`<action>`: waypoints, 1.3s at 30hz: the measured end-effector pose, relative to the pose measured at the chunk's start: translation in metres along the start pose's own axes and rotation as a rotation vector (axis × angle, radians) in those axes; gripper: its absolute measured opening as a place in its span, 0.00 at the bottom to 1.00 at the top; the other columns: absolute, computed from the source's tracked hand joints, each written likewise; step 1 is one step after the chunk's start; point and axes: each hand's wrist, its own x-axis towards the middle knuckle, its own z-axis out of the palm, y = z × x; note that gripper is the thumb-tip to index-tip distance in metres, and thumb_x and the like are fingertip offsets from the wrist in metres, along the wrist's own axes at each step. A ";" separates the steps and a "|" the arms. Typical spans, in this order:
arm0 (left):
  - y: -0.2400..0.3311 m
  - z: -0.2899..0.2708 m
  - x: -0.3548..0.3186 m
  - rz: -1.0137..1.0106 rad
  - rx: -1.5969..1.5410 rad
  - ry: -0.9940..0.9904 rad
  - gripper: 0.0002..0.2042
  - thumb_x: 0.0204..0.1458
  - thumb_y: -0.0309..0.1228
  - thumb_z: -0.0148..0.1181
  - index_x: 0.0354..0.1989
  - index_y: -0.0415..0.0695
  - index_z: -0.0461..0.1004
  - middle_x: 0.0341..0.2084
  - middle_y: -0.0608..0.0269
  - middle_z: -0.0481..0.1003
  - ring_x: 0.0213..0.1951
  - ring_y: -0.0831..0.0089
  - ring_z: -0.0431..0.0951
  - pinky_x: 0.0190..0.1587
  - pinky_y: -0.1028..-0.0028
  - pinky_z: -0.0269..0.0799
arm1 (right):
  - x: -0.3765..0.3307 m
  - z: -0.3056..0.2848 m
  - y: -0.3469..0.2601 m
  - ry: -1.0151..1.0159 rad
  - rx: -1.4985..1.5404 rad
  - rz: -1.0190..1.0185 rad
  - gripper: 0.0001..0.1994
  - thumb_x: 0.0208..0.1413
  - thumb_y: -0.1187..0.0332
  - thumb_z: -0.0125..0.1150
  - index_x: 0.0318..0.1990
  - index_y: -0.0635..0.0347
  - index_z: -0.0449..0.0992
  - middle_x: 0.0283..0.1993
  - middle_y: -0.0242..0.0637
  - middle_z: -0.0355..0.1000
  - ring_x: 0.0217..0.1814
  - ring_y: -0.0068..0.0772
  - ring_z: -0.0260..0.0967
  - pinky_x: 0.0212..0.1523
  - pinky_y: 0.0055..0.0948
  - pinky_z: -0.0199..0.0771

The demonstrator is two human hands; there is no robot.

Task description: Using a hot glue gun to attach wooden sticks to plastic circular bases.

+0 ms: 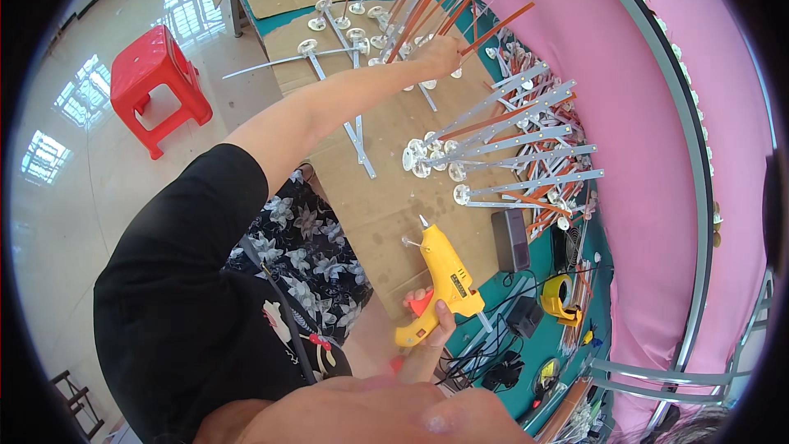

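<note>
My left hand reaches to the far side of the cardboard. Its fingers are closed at the lower end of a brown strip, among several brown and grey strips standing on round clear discs; the fingertips are partly hidden. Nearer to me, my right hand grips a yellow hot glue gun, its nozzle pointing away and a pale glue stick coming out of its back. Between the hands, several grey strips with clear discs at their ends lean toward the right.
A tangled heap of strips lies along the pink cloth. A dark box, black cables, an adapter and a yellow tape dispenser crowd the green tabletop. Crossed grey strips overhang the left edge, near a red stool.
</note>
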 end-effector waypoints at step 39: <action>0.052 -0.052 -0.124 0.276 -0.285 -0.111 0.13 0.43 0.33 0.59 0.37 0.41 0.75 0.30 0.60 0.76 0.34 0.70 0.75 0.39 0.73 0.69 | -0.001 0.008 0.001 0.091 -0.053 -0.041 0.17 0.47 0.62 0.55 0.39 0.68 0.67 0.33 0.44 0.67 0.37 0.44 0.67 0.38 0.36 0.73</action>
